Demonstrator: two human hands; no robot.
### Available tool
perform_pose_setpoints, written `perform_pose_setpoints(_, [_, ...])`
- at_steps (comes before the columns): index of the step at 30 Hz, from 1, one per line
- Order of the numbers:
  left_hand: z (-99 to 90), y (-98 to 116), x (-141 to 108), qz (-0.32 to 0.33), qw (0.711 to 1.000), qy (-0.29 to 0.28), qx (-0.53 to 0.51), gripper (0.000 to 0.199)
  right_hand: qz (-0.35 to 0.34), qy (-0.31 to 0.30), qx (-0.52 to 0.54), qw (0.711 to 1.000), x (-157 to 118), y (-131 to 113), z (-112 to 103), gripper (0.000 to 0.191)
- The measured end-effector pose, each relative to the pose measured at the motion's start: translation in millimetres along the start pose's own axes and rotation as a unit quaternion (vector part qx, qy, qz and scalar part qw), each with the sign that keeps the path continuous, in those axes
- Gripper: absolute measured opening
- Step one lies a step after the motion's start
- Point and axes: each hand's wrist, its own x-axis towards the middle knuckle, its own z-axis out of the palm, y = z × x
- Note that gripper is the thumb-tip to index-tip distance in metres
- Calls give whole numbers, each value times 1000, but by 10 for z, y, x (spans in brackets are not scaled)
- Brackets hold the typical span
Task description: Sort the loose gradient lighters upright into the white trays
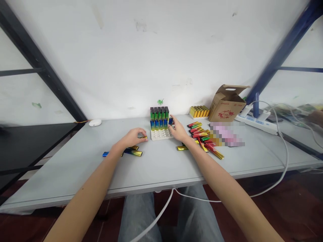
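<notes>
In the head view a white tray (161, 135) with rows of holes stands mid-table. Its back rows hold upright green pieces with dark tops, which look like lighters (159, 113); a row of blue-and-gold lighters (158, 124) stands before them. At the tray's right side, my right hand (178, 129) is closed on an upright blue lighter (171, 121). Left of the tray, my left hand (135, 137) pinches a gold-ended lighter (143, 137), mostly hidden by the fingers. More blue-and-gold lighters (133, 152) lie under and beside my left wrist.
Loose red, green and gold lighters (213, 150) are heaped on the right. Behind them are a tray of yellow lighters (199, 111), an open cardboard box (224, 107) and a power strip (257, 123). A white cable (286, 154) hangs over the front edge. A white case (95, 123) lies back left.
</notes>
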Motion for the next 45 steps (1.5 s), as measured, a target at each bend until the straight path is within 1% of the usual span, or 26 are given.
perform_pose_setpoints(2, [55, 8, 25, 25, 999, 19, 17, 33, 2, 0, -4, 1000, 2, 2, 1, 58])
perform_pose_setpoints(4, [89, 5, 38, 35, 998, 35, 50, 33, 5, -2, -8, 1000, 4, 4, 2, 58])
perform_pose_setpoints(6, [103, -15, 39, 27, 995, 55, 78, 41, 10, -3, -11, 1000, 4, 7, 4, 58])
perform_pose_setpoints(8, [100, -42, 33, 1, 993, 72, 98, 56, 10, -4, -15, 1000, 4, 11, 6, 58])
perform_pose_setpoints(10, [93, -66, 27, -48, 989, 77, 120, 75, 6, -3, -15, 1000, 3, 12, 7, 59])
perform_pose_setpoints(12, [91, -85, 25, -106, 981, 69, 145, 91, 3, -2, -14, 1000, 3, 10, 7, 58])
perform_pose_setpoints(14, [99, -105, 32, -142, 974, 56, 164, 97, 3, -1, -13, 1000, 1, 7, 8, 58])
perform_pose_setpoints(16, [110, -127, 44, -147, 973, 48, 173, 93, 5, -3, -16, 1000, -3, 4, 11, 57])
perform_pose_setpoints(20, [107, -131, 55, -126, 977, 63, 158, 84, 21, 2, -22, 1000, -13, -20, 10, 59])
perform_pose_setpoints(22, [87, -82, 42, -101, 981, 88, 141, 81, 17, 36, -23, 999, -14, -61, -9, 59])
perform_pose_setpoints(24, [59, 4, 18, -64, 981, 136, 126, 77, -12, 99, -35, 994, -13, -129, -49, 55])
perform_pose_setpoints(26, [30, 111, -10, -17, 972, 206, 112, 76, -50, 165, -49, 984, -17, -219, -101, 46])
perform_pose_setpoints(27, [16, 166, -23, 12, 964, 246, 104, 76, -65, 185, -51, 979, -22, -268, -126, 40])
perform_pose_setpoints(28, [5, 218, -34, 42, 954, 279, 99, 77, -79, 189, -46, 978, -31, -318, -145, 34])
perform_pose_setpoints(29, [-1, 264, -43, 67, 946, 303, 96, 79, -91, 177, -36, 979, -43, -368, -155, 30])
perform_pose_setpoints(30, [-3, 305, -49, 85, 940, 315, 95, 81, -98, 152, -23, 983, -57, -415, -154, 27])
perform_pose_setpoints(31, [3, 339, -52, 98, 939, 316, 93, 82, -101, 122, -8, 987, -73, -460, -139, 25])
perform_pose_setpoints(33, [37, 388, -52, 116, 945, 290, 92, 85, -86, 61, 40, 994, -103, -539, -69, 25])
perform_pose_setpoints(35, [96, 418, -46, 133, 955, 249, 93, 86, -50, 10, 119, 992, -127, -601, 36, 28])
perform_pose_setpoints(37, [161, 440, -42, 144, 962, 211, 100, 85, -11, -44, 197, 979, -146, -643, 145, 32])
perform_pose_setpoints(39, [208, 459, -42, 149, 965, 185, 107, 82, 20, -89, 260, 961, -157, -664, 226, 35])
perform_pose_setpoints(41, [225, 467, -42, 147, 968, 174, 106, 86, 46, -113, 312, 942, -158, -664, 267, 37])
perform_pose_setpoints(42, [223, 464, -40, 144, 969, 174, 102, 92, 59, -114, 335, 934, -153, -655, 274, 38])
perform_pose_setpoints(45, [197, 414, -24, 122, 972, 183, 82, 113, 92, -83, 382, 916, -109, -599, 266, 39])
